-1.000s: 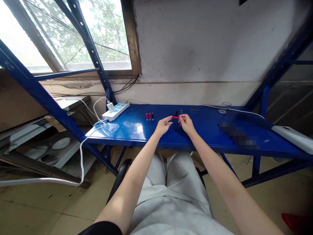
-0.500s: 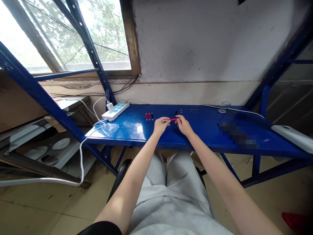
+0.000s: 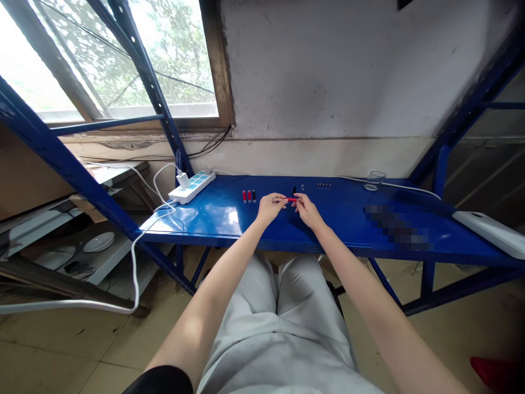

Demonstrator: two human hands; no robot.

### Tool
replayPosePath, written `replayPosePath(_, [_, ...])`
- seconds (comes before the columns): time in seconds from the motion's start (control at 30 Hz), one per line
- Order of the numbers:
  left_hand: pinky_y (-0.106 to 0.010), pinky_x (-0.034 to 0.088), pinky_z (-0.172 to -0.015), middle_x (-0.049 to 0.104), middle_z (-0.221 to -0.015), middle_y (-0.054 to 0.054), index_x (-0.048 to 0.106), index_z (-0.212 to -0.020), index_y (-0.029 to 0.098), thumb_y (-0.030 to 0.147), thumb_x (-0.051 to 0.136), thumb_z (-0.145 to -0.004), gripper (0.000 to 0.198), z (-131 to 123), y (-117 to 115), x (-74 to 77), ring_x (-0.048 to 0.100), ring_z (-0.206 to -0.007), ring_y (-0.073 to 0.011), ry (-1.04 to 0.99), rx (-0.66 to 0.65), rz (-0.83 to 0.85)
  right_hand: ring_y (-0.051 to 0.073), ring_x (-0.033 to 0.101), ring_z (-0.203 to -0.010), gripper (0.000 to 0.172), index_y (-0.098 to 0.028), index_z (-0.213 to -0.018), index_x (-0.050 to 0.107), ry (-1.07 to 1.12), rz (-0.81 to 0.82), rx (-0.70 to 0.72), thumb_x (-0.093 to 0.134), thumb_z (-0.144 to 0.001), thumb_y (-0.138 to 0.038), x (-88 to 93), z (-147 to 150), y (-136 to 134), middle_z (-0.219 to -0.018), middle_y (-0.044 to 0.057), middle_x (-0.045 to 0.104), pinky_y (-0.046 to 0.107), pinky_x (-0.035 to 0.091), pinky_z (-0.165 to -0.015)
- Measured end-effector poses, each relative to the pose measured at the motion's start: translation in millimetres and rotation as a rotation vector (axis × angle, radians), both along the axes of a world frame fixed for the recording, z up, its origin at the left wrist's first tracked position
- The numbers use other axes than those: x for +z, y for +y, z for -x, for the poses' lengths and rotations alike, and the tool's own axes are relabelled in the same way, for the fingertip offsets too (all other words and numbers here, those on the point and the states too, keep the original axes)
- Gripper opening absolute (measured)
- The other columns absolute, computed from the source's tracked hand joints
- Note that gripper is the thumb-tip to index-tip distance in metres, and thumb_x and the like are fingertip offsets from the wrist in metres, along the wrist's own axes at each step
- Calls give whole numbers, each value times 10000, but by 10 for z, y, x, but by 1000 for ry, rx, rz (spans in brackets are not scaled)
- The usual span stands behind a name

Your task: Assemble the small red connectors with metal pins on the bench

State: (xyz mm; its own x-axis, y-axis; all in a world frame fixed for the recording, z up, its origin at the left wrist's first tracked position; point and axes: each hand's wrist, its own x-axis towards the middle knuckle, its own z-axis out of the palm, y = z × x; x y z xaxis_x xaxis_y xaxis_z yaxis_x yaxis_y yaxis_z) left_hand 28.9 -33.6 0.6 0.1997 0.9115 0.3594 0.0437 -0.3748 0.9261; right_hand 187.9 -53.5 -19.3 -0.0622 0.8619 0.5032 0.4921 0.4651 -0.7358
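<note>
A small red cylindrical piece (image 3: 291,200) is pinched between my left hand (image 3: 269,208) and my right hand (image 3: 305,210), just above the blue metal table (image 3: 348,224). Both hands have their fingertips closed on its ends. Behind the hands stand three small upright pieces, two red and one black (image 3: 249,196), a black piece (image 3: 294,190) and a row of tiny dark parts (image 3: 324,186).
A white power strip (image 3: 192,186) with a plugged charger and white cable (image 3: 135,246) lies at the table's left end. A clear glass (image 3: 374,180) stands at the back right, a white device (image 3: 490,232) at the far right. Blue rack posts flank the table.
Both hands have drawn closer together around the red piece and shifted slightly left; the left hand went from fingers apart to pinching the piece.
</note>
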Motion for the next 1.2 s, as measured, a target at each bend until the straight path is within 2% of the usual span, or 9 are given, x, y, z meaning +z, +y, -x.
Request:
replayPosePath(0.23, [-276, 446, -623, 639, -629, -30, 658, -695, 178, 187, 655, -679, 18, -16, 96, 514, 575, -581, -147, 501, 22, -328, 142, 542, -689, 491, -204, -1261, 329, 1, -38, 53, 436, -785, -256, -83, -19, 61, -954, 72, 588, 340, 462, -690])
replayPosePath(0.33, [-278, 426, -643, 603, -565, -17, 651, -633, 182, 145, 678, -643, 47, 14, 193, 713, 541, -554, -145, 637, 6, -345, 137, 525, -676, 540, -201, -1271, 317, -11, -34, 50, 474, -759, -263, -59, -11, 40, -975, 77, 581, 304, 449, -625])
replayPosePath(0.47, [-297, 412, -754, 525, -505, -2, 593, -499, 190, 76, 726, -544, 180, 121, 426, 852, 542, -615, -168, 754, 44, -365, 137, 518, -675, 553, -190, -1274, 314, 2, 16, 22, 485, -756, -280, 2, -1, -6, -994, 88, 562, 288, 435, -591])
replayPosePath(0.57, [-350, 356, -880, 457, -488, -6, 531, -418, 186, 17, 741, -457, 272, 214, 573, 882, 550, -771, -226, 841, 92, -370, 137, 519, -680, 541, -191, -1271, 320, -1, 43, 24, 481, -763, -284, 14, -4, -16, -994, 87, 554, 289, 434, -593])
replayPosePath(0.67, [-395, 299, -936, 471, -559, -38, 500, -400, 167, 6, 730, -443, 284, 295, 631, 872, 512, -903, -267, 937, 106, -412, 141, 525, -691, 533, -199, -1267, 325, -19, 50, 35, 484, -766, -282, 5, -10, -15, -993, 84, 556, 295, 436, -603])
replayPosePath(0.8, [-430, 267, -946, 526, -688, -77, 532, -445, 148, 33, 696, -505, 209, 391, 606, 840, 464, -981, -283, 1089, 133, -386, 148, 533, -713, 526, -204, -1268, 329, -41, 61, 36, 482, -772, -289, 8, -10, -23, -986, 79, 561, 297, 438, -608])
replayPosePath(0.93, [-435, 276, -930, 583, -929, -92, 644, -649, 162, 110, 630, -625, 59, 472, 548, 821, 441, -1044, -283, 1333, 125, -328, 150, 533, -717, 518, -200, -1264, 337, -45, 56, 27, 478, -775, -295, 16, -3, -26, -978, 76, 564, 296, 436, -608])
replayPosePath(1.03, [-418, 296, -911, 586, -1014, -91, 667, -750, 174, 117, 578, -669, 133, 499, 520, 810, 439, -1066, -273, 1424, 153, -332, 149, 534, -715, 512, -199, -1256, 348, -40, 50, 20, 480, -771, -295, 12, -1, -21, -969, 72, 567, 299, 437, -615])
replayPosePath(1.2, [-408, 309, -894, 593, -1015, -93, 667, -768, 172, 102, 541, -684, 166, 505, 517, 800, 443, -1067, -262, 1431, 170, -342, 149, 536, -715, 509, -202, -1251, 352, -37, 42, 17, 482, -768, -295, 3, -3, -17, -958, 67, 570, 306, 441, -625])
